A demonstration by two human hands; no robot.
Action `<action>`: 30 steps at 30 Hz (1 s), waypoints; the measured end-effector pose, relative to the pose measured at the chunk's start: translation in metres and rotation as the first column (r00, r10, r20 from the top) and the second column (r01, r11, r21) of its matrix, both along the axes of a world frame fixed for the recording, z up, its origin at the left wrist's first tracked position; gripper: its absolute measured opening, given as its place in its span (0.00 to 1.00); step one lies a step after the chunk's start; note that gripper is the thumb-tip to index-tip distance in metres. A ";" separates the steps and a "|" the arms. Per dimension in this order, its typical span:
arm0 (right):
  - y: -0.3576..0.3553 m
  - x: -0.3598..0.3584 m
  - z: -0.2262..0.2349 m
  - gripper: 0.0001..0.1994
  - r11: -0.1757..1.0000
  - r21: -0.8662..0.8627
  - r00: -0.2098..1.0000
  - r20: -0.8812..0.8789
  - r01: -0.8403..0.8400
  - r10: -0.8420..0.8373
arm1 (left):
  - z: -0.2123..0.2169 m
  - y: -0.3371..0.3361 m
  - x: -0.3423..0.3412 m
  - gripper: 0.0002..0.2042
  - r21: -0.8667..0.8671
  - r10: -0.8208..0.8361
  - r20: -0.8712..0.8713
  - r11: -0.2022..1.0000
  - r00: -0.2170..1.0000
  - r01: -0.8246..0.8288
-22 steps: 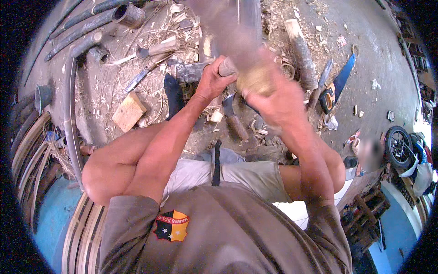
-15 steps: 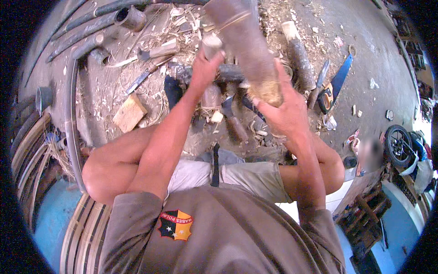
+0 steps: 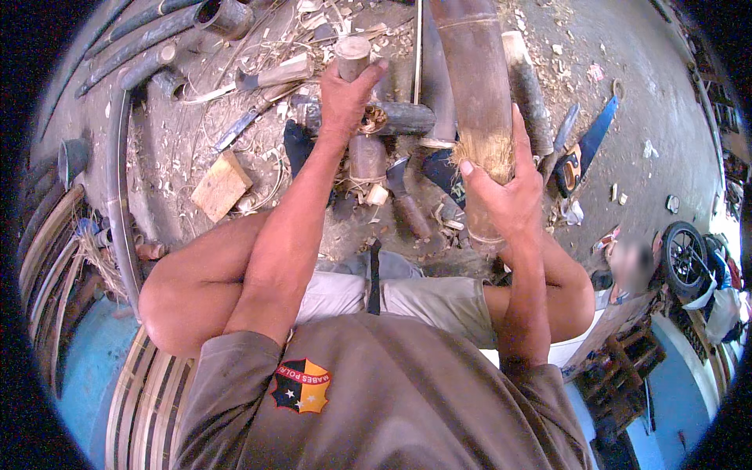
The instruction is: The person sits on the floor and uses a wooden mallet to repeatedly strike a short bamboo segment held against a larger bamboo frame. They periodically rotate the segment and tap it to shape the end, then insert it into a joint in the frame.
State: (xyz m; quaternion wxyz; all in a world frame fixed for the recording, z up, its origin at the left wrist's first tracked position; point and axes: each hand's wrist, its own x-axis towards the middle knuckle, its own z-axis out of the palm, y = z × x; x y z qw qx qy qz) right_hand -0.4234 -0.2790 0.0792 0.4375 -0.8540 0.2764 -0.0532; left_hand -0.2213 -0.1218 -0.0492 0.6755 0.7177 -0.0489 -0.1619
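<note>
Thick brown bamboo tube [image 3: 479,86] points lengthwise ahead, clasped by the nearer right hand [image 3: 509,194]; leftward, the left hand [image 3: 345,100] grips a pale-ended wooden cylinder [image 3: 352,52].

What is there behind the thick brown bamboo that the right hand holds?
A pale-ended log shows past the right edge of the thick brown bamboo, and a grey-brown tube past its left. What lies directly behind it and the right hand is covered.

On the floor [image 3: 666,149], a wood block [image 3: 222,186] lies left of my left hand [image 3: 343,100]; a handsaw [image 3: 595,139] lies toward its right edge.
</note>
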 end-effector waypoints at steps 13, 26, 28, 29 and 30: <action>0.004 0.055 0.027 0.46 0.998 -0.003 0.997 -0.052 -0.063 0.062 | 0.002 0.006 0.002 0.19 -0.001 -0.034 -0.236 0.999 0.971 0.035; -0.001 0.108 0.025 0.48 0.884 -0.242 0.868 -0.411 -0.400 0.280 | -0.013 0.011 0.006 0.22 0.033 -0.205 -0.215 0.976 0.955 0.217; 0.003 0.095 0.033 0.48 0.946 -0.179 0.961 -0.110 -0.270 0.254 | -0.014 0.013 -0.003 0.19 -0.047 -0.189 -0.181 0.982 0.965 0.183; 0.011 0.092 0.036 0.47 0.972 -0.166 0.977 0.105 -0.166 0.185 | -0.015 0.016 -0.005 0.19 -0.022 -0.203 -0.192 0.979 0.960 0.202; 0.019 0.085 0.029 0.48 0.974 -0.138 0.984 0.005 -0.178 0.180 | -0.016 0.018 -0.007 0.19 0.003 -0.216 -0.204 0.975 0.955 0.222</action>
